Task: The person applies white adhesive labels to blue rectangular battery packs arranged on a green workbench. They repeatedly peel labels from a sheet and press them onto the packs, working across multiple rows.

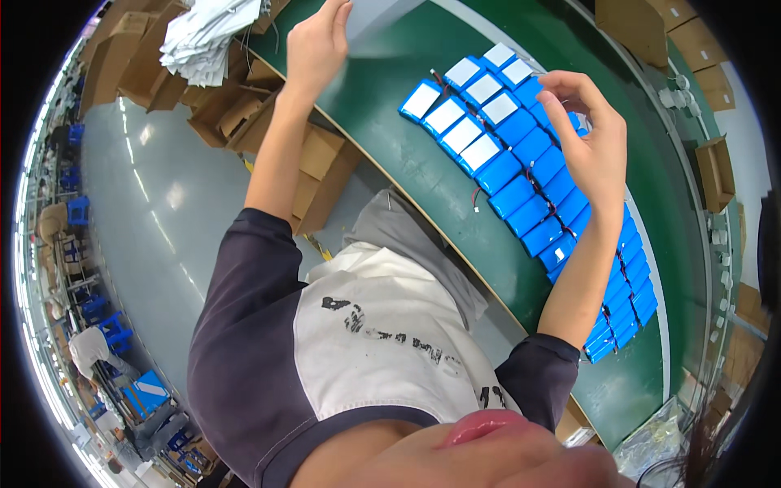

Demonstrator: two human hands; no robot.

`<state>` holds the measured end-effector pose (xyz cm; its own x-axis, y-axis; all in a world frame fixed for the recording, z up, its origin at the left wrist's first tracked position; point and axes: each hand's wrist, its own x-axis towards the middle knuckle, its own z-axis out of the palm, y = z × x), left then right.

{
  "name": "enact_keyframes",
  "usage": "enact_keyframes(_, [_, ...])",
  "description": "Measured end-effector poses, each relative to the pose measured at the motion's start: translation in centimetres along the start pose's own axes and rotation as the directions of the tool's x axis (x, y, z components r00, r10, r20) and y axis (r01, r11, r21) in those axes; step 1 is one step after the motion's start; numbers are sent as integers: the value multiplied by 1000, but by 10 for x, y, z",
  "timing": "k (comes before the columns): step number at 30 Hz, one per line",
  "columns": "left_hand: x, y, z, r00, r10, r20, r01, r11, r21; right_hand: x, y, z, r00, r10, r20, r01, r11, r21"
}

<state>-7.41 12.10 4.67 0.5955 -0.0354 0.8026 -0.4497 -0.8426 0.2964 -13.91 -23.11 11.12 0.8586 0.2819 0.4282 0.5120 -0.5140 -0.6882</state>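
Rows of blue wrapped battery packs (514,128) lie on the green tabletop, with short dark and red leads between them. White rectangular pads (480,152) sit on several packs at the far left end of the rows. Over the far packs hovers my right hand (598,142), its fingers bent and thumb and forefinger a little apart. A bit of white shows behind its fingers. My left hand (317,49) is raised at the upper edge, left of the packs, with its fingers drawn together. Its fingertips are partly cut off, so anything between them cannot be made out.
A stack of white sheets (213,37) rests on cardboard boxes (321,154) beside the table's left edge. A small open carton (715,173) stands along the far right side. Clear plastic bags (655,439) lie at the lower right. People and blue stools (116,332) are farther left.
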Motion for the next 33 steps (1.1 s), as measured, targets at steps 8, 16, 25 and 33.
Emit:
enact_keyframes(8, [51, 148, 33, 940, -107, 324, 341, 308, -888, 2, -14, -5, 932, 5, -362, 66, 981, 183])
enact_keyframes(16, [83, 256, 80, 968, -22, 250, 249, 203, -947, -2, -7, -37, 734, 289, -615, 25, 893, 449])
enact_keyframes(25, [91, 276, 109, 935, 8, 354, 354, 19, -935, 2, 35, -52, 657, 300, -692, 18, 911, 412])
enact_keyframes(33, [99, 276, 111, 989, -128, 79, 120, 357, -926, -4, 16, -73, 594, -50, -803, -72, 991, -115])
